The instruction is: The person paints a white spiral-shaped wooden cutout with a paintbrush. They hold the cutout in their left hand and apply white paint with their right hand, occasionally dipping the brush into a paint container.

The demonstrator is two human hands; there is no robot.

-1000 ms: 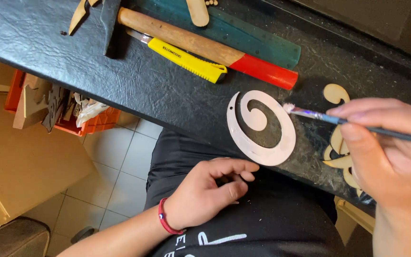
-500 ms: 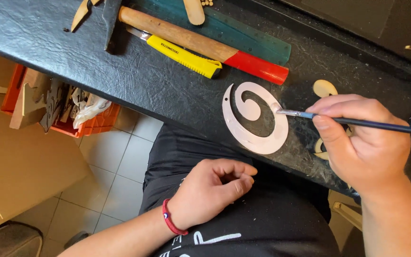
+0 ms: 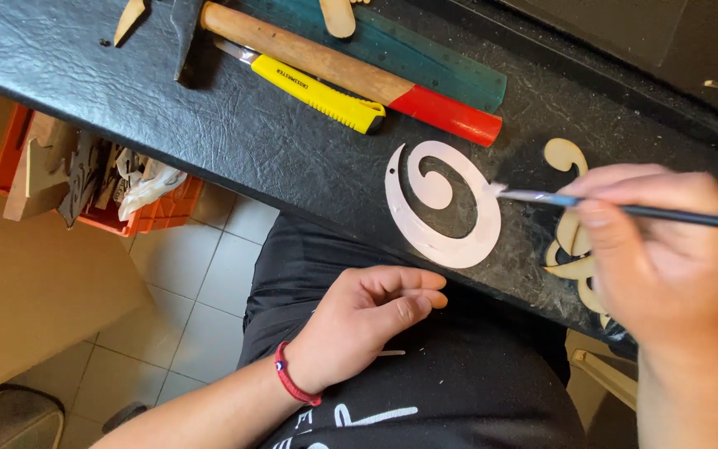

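Note:
A flat spiral cut-out (image 3: 446, 243), painted pale pink, lies on the black tabletop (image 3: 126, 83). My right hand (image 3: 666, 254) grips a thin paintbrush (image 3: 625, 208) whose tip touches the spiral's right outer edge. My left hand (image 3: 367, 320) rests on my lap below the table edge, fingers loosely curled and holding nothing; a red band circles its wrist. Unpainted wooden scroll shapes (image 3: 571, 241) lie partly under my right hand.
At the back of the table lie a hammer with a wooden, red-tipped handle (image 3: 334, 75), a yellow utility knife (image 3: 317, 91) and a green ruler (image 3: 425, 58). An orange crate of wood scraps (image 3: 93, 191) stands on the tiled floor to the left.
The brush tip has slid from the spiral's inner band out to its right outer edge. My left hand's fingers have uncurled slightly on my lap.

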